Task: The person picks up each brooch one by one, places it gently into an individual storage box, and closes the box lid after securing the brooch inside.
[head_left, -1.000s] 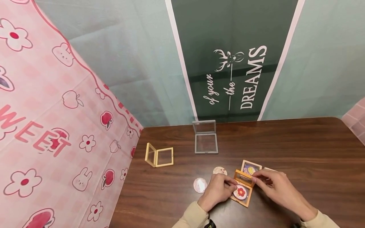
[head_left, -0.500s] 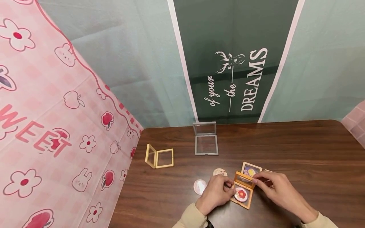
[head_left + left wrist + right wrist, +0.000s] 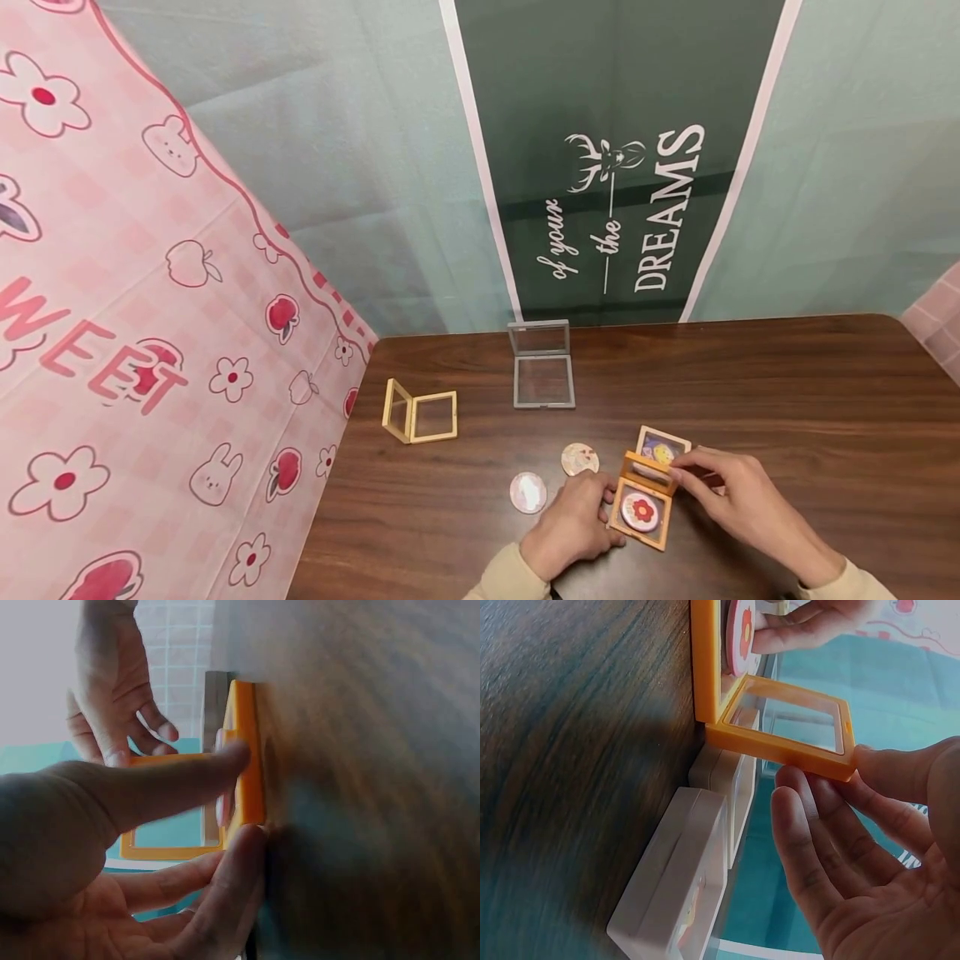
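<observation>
An orange display case point(image 3: 642, 512) with a clear film window lies unfolded on the table, its lid point(image 3: 795, 724) raised. A round badge point(image 3: 641, 511) with a red flower sits on its base. My right hand point(image 3: 738, 500) pinches the raised lid's edge between thumb and fingers; the right wrist view shows the thumb on one side and fingers on the other. My left hand point(image 3: 573, 521) is beside the case's left edge, its thumb point(image 3: 187, 780) and fingers nearly straight, touching that edge near the badge.
A closed case with a yellow character badge point(image 3: 662, 448) lies just behind the orange one; a pale case point(image 3: 679, 877) stands beside it, mostly behind my right hand. Two round badges, one cream point(image 3: 580, 459) and one glossy point(image 3: 528, 492), lie left. Grey point(image 3: 543, 382) and yellow point(image 3: 433, 416) cases stand unfolded farther back.
My left hand has drawn back from the badge to the case's left edge, uncovering the cream badge more. The orange case has shifted slightly right, with my right hand still on its lid.
</observation>
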Demonstrator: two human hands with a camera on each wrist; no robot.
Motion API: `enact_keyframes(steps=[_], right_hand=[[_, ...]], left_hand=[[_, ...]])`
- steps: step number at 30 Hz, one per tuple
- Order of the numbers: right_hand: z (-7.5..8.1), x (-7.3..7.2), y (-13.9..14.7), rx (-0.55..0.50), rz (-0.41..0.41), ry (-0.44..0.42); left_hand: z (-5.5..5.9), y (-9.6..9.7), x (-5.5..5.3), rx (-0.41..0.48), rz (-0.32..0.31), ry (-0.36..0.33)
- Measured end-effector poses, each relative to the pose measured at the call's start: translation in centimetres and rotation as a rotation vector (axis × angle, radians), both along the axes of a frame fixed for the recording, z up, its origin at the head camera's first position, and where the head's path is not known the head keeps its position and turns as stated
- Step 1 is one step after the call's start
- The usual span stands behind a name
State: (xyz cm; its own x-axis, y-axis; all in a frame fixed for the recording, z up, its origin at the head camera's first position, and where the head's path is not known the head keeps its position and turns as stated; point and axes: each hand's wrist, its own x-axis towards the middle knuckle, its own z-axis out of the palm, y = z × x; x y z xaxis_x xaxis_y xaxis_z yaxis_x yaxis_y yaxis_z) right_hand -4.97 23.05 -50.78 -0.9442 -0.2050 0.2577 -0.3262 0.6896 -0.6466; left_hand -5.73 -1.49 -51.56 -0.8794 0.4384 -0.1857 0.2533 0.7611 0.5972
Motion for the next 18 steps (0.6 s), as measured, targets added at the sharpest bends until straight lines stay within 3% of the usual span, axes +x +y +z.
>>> enact_keyframes(steps=[7,18], right_hand=[[-0.02,0.22,0.10,0.001,-0.007,0.014],[-0.62,0.91,-0.12,-0.049,0.031,0.133]], left_hand=[[-0.51,-0.04,0.06,0.048,-0.020,0.066],[-0.67,-0.10,-0.10,0.067,-0.020,0.037]])
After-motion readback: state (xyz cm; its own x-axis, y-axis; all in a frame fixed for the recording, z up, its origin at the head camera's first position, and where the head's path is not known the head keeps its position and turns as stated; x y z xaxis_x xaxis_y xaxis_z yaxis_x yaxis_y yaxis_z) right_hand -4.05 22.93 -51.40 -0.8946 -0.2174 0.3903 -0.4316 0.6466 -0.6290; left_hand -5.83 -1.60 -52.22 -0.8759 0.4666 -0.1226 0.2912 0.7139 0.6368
